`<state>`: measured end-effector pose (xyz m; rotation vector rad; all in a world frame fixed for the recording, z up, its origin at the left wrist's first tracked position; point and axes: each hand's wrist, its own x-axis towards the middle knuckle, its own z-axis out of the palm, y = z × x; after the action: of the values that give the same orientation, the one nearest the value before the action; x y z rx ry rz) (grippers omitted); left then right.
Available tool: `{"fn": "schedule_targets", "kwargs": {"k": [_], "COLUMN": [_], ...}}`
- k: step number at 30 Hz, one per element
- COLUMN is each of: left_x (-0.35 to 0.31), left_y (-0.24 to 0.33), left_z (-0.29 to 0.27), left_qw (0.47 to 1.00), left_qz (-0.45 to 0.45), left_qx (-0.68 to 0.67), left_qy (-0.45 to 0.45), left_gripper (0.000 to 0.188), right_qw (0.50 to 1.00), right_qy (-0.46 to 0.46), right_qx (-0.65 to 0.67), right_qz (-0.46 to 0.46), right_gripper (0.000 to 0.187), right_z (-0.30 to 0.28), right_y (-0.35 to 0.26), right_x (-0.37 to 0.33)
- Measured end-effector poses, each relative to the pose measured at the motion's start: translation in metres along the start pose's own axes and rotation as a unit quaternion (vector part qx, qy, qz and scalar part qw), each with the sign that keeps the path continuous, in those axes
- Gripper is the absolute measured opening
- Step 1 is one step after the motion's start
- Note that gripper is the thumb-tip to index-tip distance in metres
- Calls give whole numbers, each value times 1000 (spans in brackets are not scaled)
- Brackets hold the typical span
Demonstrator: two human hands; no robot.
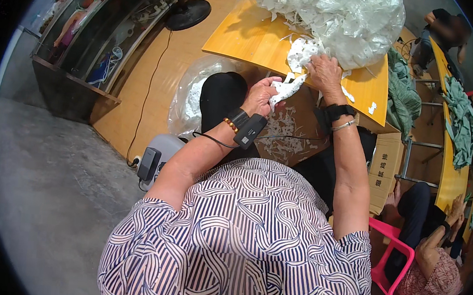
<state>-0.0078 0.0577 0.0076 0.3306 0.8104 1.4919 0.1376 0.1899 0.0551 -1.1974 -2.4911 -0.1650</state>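
Left grip [260,97]: thumb and fingers pinching white dotted piece [289,90], held just in front of desk [255,42] edge. Right grip [325,74]: over desk, just right of and beyond left grip, near piece's far end; fingertips partly hidden, cannot tell whether pinching. Small white pile [302,53] on desk, just left of right grip. Large clear bag [360,24] of white scraps beyond right grip. Loose scraps [284,130] below left grip. Second clear bag [188,97] left of left grip, seemingly holding white material.
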Motion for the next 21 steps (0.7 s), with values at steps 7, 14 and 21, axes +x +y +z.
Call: {"fn": "schedule_targets", "kwargs": {"k": [7, 14, 21], "left_x": [0, -12, -16], "left_y": [9, 19, 28], "left_z": [3, 14, 10], "left_qw": [998, 997, 997], "left_qz": [49, 75, 63], "left_qx": [16, 18, -5], "left_qy": [19, -22, -54], "left_gripper": [44, 44, 37], "right_qw": [988, 926, 891], "right_qy": [103, -117, -169], "right_qx": [110, 326, 414], "right_qz": [-43, -154, -80], "right_gripper": [22, 27, 16], "right_z": [-28, -31, -29], "right_y": [-24, -47, -33], "right_x": [-6, -6, -4]}}
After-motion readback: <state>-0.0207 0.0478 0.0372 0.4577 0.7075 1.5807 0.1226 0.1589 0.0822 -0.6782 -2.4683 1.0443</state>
